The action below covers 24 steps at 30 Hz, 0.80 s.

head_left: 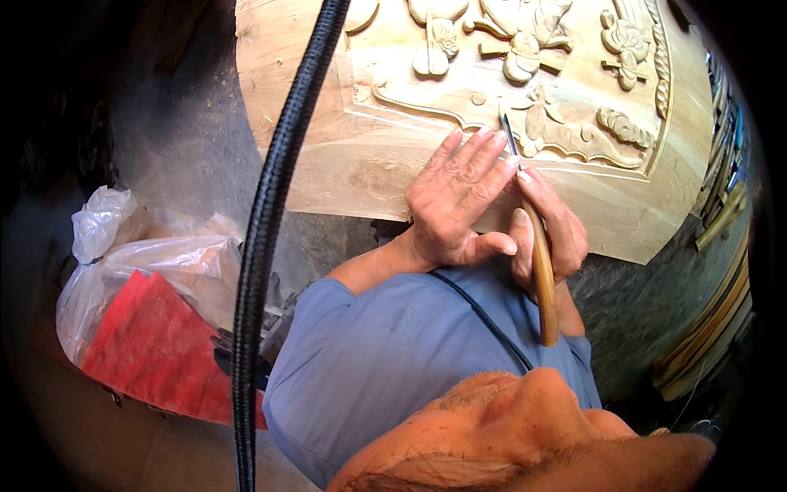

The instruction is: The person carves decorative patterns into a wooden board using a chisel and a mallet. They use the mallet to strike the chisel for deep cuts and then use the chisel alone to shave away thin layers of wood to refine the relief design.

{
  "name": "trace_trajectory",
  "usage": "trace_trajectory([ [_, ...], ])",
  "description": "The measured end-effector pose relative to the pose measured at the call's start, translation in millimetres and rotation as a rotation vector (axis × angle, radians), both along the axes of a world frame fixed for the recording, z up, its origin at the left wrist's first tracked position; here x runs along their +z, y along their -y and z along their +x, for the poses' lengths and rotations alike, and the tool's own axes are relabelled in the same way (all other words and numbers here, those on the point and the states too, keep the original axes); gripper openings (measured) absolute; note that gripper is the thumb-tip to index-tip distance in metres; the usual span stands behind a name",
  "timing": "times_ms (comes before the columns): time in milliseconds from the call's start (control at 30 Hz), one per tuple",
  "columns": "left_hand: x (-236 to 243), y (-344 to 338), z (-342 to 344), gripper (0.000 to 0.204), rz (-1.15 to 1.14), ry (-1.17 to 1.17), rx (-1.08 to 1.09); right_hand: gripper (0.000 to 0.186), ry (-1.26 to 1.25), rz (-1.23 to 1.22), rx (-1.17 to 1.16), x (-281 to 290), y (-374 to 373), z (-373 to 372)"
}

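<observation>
A wood carving chisel [540, 258] has a long brown handle and a thin dark metal blade. Its handle lies in my right hand [566, 234], fingers curled round it, with the tip pointing up to the carved relief. My left hand [451, 197] rests on the near edge of a pale wooden panel [328, 176], fingers stretched out and flat. The fingertips are beside the blade; whether they press on it I cannot tell. Raised figures and a scrolled border [566, 135] stand out from the panel, and the blade tip meets the sunken ground beside the border.
A thick black braided cable [279, 164] crosses the view on the left. Behind it are a clear plastic bag [164, 254] and a red cloth-like piece [156, 353]. Stacked wooden boards [713, 328] stand at the right, with several long tools or sticks [725, 156] beyond the panel.
</observation>
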State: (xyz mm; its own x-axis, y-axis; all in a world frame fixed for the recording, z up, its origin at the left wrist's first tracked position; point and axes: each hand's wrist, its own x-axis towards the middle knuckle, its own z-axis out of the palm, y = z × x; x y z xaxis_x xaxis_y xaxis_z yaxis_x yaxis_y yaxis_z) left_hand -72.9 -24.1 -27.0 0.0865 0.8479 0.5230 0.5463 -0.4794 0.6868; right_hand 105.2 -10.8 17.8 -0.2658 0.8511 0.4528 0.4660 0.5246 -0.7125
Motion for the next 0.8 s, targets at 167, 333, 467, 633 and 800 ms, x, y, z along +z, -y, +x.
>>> trace_trajectory([
  [167,-1,-2,1,0.099,0.02,-0.029,-0.006,0.034,-0.056,0.008,-0.012,-7,0,1],
  [333,-1,0,4,0.099,0.018,-0.063,0.003,0.036,-0.078,-0.02,0.017,-2,-5,7],
  [467,-2,-1,5,0.099,0.046,-0.065,0.006,0.035,-0.055,0.01,0.019,-2,-8,8],
  [633,-8,-3,5,0.095,0.067,-0.087,-0.02,0.035,-0.045,0.006,0.024,0,-12,14],
  [800,-13,-6,10,0.092,0.096,-0.084,-0.029,0.037,-0.08,0.021,0.059,-9,-18,21],
])
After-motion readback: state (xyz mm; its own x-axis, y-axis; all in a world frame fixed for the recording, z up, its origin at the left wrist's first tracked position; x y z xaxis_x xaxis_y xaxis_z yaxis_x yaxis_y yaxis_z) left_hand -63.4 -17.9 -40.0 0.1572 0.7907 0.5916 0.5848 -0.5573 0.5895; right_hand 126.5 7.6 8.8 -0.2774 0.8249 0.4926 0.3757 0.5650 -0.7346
